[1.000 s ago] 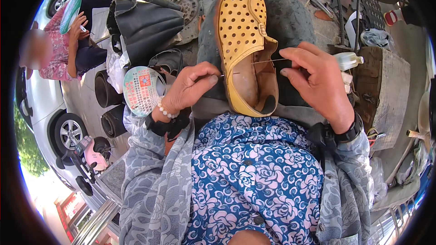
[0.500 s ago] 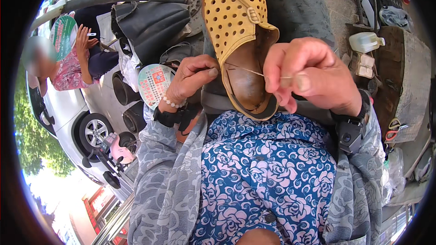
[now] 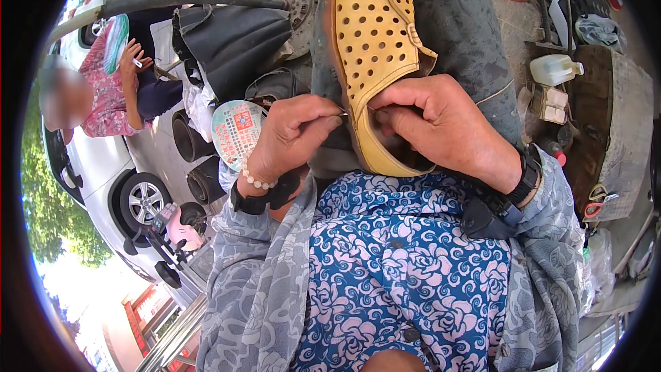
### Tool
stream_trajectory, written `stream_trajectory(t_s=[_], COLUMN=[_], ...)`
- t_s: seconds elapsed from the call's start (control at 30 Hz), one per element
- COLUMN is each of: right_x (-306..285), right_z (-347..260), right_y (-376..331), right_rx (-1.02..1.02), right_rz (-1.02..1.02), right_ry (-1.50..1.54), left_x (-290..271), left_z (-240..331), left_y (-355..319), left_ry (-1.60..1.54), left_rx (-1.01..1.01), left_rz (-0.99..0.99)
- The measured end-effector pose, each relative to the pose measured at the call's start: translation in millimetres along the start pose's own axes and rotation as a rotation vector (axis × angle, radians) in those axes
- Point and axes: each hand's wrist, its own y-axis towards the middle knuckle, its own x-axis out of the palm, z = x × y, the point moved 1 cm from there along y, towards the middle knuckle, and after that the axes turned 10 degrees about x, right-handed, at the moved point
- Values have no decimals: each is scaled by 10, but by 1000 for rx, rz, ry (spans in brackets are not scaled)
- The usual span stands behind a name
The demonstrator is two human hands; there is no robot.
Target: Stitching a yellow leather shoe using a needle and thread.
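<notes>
On my lap lies a yellow leather shoe [image 3: 375, 21] with punched holes, toe pointing away and tilted so its opening faces right. My left hand [image 3: 296, 131] is closed in a pinch at the shoe's outer left side. A thin, pale needle-like tip [image 3: 343, 113] shows at its fingertips, against the leather. My right hand [image 3: 447, 120] reaches into the shoe's opening, fingers bent together by the inner left wall. What those fingertips hold is hidden. A light thread [image 3: 497, 92] runs over the dark lap cloth [image 3: 468, 41] beyond the right hand.
To the left are a round printed fan [image 3: 237, 127], black leather sheets [image 3: 234, 48] and a seated person [image 3: 113, 89] near a white car [image 3: 103, 165]. At right, scissors [image 3: 597, 201] lie on a wooden box [image 3: 620, 145], beside a plastic bottle [image 3: 555, 69].
The shoe has shifted right and tilted. My right hand has moved from above the opening, where it drew a thread taut, into the shoe. My left hand has moved slightly right.
</notes>
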Motion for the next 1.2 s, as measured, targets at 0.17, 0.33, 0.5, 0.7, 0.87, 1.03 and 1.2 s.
stream_trajectory(t_s=[0.17,0.33,0.5,0.7,0.87,1.03,1.2], right_x=[11,15,-4,-23,5,-43,-118], right_z=[40,-19,16,-4,43,-21,78], right_y=[-9,46,54,-41,-68,-81,-82], right_rx=[2,47,45,-62,-221,-224,-255], right_rz=[-5,23,10,-19,-57,-142,-186], right_ry=[36,-134,-221,-265,-543,-624,-569], left_x=[33,89,74,-29,11,83,83], left_z=[97,86,-8,-158,-197,-238,-126], left_y=[2,31,-13,29,27,-67,-124], left_ry=[81,101,-103,-220,-188,-89,-114], left_rx=[18,52,-55,-161,-213,-226,-171], left_rz=[35,40,4,-104,-64,64,73])
